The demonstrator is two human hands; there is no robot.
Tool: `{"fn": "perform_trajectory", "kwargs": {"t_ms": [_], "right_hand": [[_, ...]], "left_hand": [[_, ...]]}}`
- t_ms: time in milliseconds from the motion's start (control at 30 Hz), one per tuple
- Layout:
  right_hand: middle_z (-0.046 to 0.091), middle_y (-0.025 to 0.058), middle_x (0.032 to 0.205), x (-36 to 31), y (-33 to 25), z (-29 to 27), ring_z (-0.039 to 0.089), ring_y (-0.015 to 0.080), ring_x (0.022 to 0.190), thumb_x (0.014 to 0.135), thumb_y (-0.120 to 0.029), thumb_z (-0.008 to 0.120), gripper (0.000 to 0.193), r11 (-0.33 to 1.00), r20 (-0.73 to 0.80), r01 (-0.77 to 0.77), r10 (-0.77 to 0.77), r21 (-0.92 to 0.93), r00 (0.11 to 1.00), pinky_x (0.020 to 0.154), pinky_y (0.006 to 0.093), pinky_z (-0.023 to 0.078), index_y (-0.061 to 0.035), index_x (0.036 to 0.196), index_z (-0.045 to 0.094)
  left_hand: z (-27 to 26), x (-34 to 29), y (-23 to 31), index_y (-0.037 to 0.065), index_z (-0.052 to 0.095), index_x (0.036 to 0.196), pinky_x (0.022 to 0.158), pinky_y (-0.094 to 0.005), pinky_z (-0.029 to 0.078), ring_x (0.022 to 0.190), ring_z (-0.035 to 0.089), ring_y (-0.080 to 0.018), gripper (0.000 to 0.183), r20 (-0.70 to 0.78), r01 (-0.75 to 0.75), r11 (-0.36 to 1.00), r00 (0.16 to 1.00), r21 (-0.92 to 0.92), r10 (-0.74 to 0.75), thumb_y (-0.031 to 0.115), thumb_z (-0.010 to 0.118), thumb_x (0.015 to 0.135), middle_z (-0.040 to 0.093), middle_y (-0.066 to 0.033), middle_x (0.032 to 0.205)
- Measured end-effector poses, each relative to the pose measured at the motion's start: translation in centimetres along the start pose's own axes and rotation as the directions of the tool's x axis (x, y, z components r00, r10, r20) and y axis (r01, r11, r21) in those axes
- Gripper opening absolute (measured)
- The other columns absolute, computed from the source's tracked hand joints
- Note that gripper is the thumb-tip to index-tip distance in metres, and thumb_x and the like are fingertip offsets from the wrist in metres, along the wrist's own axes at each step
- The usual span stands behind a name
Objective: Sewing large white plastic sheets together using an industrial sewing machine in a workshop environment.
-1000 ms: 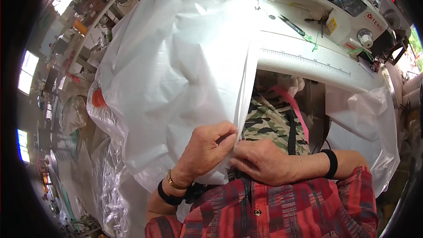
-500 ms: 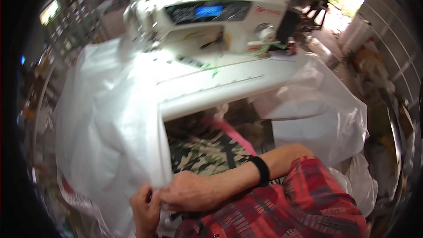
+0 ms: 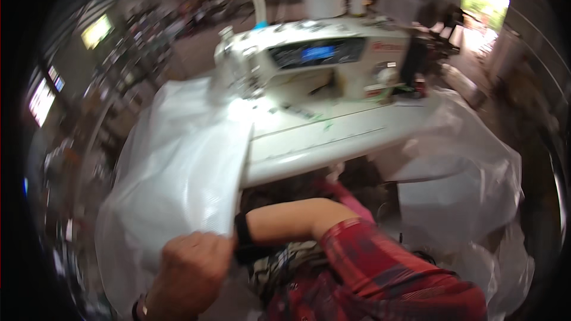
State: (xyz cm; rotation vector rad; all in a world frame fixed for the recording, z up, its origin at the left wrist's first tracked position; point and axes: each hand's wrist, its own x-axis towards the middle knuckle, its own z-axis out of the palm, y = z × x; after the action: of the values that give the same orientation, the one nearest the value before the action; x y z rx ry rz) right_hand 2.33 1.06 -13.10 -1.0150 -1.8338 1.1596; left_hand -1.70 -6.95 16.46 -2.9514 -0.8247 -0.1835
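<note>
A white woven plastic sheet hangs over the left part of the sewing machine table and falls toward me. My left hand is closed on the sheet's near right edge, knuckles up. My right forearm, with a black band on it, reaches leftward to the same edge. The right hand itself is hidden behind the left hand and the sheet, so its fingers do not show. Beyond my hands stands a white sewing machine, its lamp shining on the needle area, where the sheet's far end lies.
The machine table has a rounded front edge. More translucent plastic sheeting drapes off its right side. A pink strip hangs below the table near my lap. Blurred clutter lines the left, and a bright doorway stands far right.
The view has tilted up and swung left. My left hand has come over the top of the sheet's edge, while my right arm has pushed further left and its hand has gone from sight.
</note>
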Motion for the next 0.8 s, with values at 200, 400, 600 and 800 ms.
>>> {"fn": "perform_trajectory", "kwargs": {"t_ms": [200, 400, 600, 800], "right_hand": [[0.070, 0.0228, 0.105, -4.6, -1.9, -7.2, 0.067, 0.0358, 0.093, 0.088, -0.023, 0.063, 0.028, 0.955, 0.409, 0.250, -0.167, -0.159, 0.897, 0.082, 0.0414, 0.054, -0.0025, 0.106, 0.069], [0.069, 0.0218, 0.082, -5.6, -6.9, -19.5, 0.068, 0.0413, 0.078, 0.088, -0.024, 0.063, 0.022, 0.770, 0.655, 0.339, 0.133, -0.541, 0.744, 0.073, 0.0501, 0.053, -0.0025, 0.088, 0.069], [0.059, 0.0064, 0.097, -3.5, -7.3, -20.5, 0.057, 0.0261, 0.099, 0.080, -0.013, 0.073, 0.022, 0.552, 0.492, 0.690, -0.486, -0.468, 0.722, 0.093, 0.0417, 0.043, -0.0085, 0.095, 0.057], [0.060, 0.0049, 0.104, -4.1, -6.2, -17.6, 0.057, 0.0248, 0.101, 0.081, -0.013, 0.075, 0.027, 0.548, 0.514, 0.728, -0.520, -0.411, 0.682, 0.097, 0.0422, 0.043, -0.0094, 0.100, 0.058]], "left_hand": [[10.6, -3.5, 2.0, 0.007, 0.053, 0.082, 0.061, -0.0367, 0.048, 0.070, 0.060, -0.0229, 0.008, 0.083, 0.016, 1.000, 0.996, 0.006, -0.017, 0.009, 0.059, 0.077, 0.055, -0.0073, 0.075], [18.8, -6.0, 3.3, 0.005, 0.058, 0.093, 0.059, -0.0397, 0.050, 0.070, 0.062, -0.0258, 0.014, -0.118, 0.339, 0.919, 0.923, -0.204, -0.367, 0.005, 0.063, 0.080, 0.054, -0.0089, 0.074], [20.5, -6.6, 4.5, -0.003, 0.067, 0.098, 0.063, -0.0363, 0.051, 0.075, 0.065, -0.0278, 0.011, -0.148, 0.425, 0.518, 0.649, -0.742, -0.746, 0.001, 0.064, 0.088, 0.065, -0.0132, 0.089], [20.1, -7.4, 5.0, -0.003, 0.064, 0.131, 0.054, -0.0191, 0.038, 0.061, 0.045, -0.0009, 0.034, 0.236, 0.274, -0.111, 0.484, -0.955, -0.843, 0.001, 0.059, 0.097, 0.056, 0.0043, 0.086]]}}
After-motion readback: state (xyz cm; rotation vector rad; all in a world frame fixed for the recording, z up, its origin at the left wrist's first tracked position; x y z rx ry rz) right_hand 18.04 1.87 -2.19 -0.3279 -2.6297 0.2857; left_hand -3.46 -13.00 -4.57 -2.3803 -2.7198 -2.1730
